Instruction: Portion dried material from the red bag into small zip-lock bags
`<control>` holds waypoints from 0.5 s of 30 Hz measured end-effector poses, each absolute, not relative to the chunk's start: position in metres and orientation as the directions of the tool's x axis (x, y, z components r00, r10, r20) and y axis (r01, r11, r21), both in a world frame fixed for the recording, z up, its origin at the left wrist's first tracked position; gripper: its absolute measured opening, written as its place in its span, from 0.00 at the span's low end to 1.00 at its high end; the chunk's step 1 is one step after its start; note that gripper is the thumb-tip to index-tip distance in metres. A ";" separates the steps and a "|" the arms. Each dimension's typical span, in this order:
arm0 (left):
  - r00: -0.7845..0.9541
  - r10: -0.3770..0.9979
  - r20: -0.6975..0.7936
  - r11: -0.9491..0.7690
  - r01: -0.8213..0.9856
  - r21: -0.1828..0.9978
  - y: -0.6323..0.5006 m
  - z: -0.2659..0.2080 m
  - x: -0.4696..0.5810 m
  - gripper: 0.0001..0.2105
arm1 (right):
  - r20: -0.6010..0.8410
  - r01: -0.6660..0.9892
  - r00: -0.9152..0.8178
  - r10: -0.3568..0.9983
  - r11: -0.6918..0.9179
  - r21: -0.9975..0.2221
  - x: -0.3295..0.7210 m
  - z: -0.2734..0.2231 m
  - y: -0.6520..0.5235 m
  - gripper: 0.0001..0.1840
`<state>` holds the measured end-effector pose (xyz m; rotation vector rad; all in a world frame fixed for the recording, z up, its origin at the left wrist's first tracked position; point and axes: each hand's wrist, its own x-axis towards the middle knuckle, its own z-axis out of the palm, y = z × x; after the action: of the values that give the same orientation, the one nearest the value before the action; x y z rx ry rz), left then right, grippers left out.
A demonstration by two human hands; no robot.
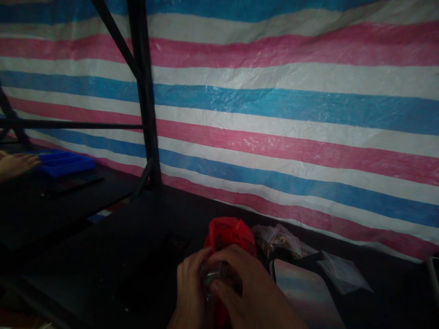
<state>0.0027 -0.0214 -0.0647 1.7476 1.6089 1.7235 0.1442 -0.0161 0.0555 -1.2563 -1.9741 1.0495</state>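
My left hand (190, 288) and my right hand (252, 285) meet at the bottom middle. Between their fingers is a small clear plastic bag (211, 274), partly hidden by the fingers; its contents are too dark to make out. The right thumb and fingers pinch towards it, while the left fingers curl round its other side. Just beyond them stands a red plastic bag (233, 230) with its mouth open, and some red also shows below, between the wrists. To its right lie clear zip bags of small brass-coloured pieces (279, 240).
A shiny flat rectangular object (305, 290) lies right of my hands, beside empty-looking zip bags (345, 272). At left, another person's hand (18, 165) is near a blue compartment tray (65, 162). A dark metal post (146, 105) rises before a striped sheet (291, 109).
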 end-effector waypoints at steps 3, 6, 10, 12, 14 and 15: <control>-0.308 0.744 0.593 -0.419 0.477 0.773 -0.021 -0.067 0.007 0.18 | 0.046 0.404 -0.403 0.914 0.223 -0.887 0.144 0.053 -0.015 0.20; -0.353 0.739 0.574 -0.462 0.355 0.813 -0.019 -0.068 0.007 0.19 | 0.045 0.408 -0.403 0.914 0.223 -0.885 0.143 0.053 -0.013 0.21; -0.251 0.867 0.429 -0.354 0.294 0.888 -0.018 -0.060 -0.007 0.20 | 0.114 0.423 -0.382 0.917 0.283 -0.861 0.148 0.058 -0.011 0.22; -0.125 0.911 0.393 -0.319 0.392 0.863 -0.019 -0.053 -0.015 0.14 | 0.147 0.435 -0.381 0.913 0.317 -0.842 0.151 0.061 -0.012 0.22; -0.053 0.912 0.406 -0.335 0.474 0.814 -0.020 -0.049 -0.019 0.13 | 0.166 0.464 -0.394 0.904 0.351 -0.813 0.154 0.065 -0.013 0.24; -0.038 0.907 0.420 -0.347 0.499 0.794 -0.020 -0.048 -0.019 0.15 | 0.174 0.476 -0.405 0.898 0.369 -0.798 0.155 0.067 -0.014 0.25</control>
<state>-0.0190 -0.0204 -0.0475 1.8391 1.4780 1.3523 0.1549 -0.0139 0.0674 -1.1830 -2.0235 0.8937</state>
